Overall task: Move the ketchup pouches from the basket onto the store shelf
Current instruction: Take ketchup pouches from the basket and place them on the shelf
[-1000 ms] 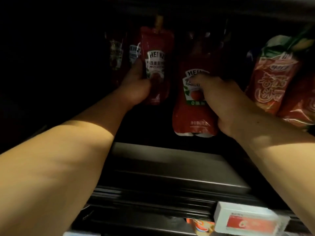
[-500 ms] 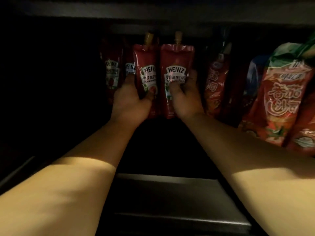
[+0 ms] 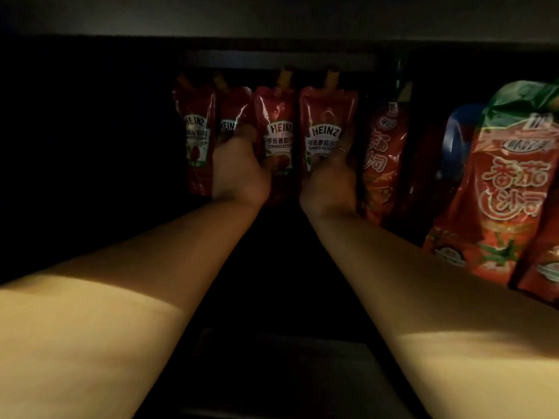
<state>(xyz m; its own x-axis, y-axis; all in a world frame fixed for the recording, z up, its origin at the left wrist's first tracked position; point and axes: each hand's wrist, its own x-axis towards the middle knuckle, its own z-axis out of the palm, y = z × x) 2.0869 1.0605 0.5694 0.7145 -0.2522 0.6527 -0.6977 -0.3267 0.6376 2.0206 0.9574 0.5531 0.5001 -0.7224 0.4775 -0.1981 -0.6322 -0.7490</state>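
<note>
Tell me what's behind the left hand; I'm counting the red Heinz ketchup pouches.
The left hand covers the lower part of a second red Heinz ketchup pouch; only its top and spout show. Anything further behind is dark, unseen.

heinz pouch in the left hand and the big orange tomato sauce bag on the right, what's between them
In the head view: the Heinz pouch gripped by the right hand, then a slim orange-red spouted pouch and a dark gap with something blue behind.

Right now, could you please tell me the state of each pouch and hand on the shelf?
left hand: grips the third Heinz pouch, upright
right hand: grips the fourth Heinz pouch, upright
two left Heinz pouches: standing, untouched
orange pouches: leaning, untouched
</note>
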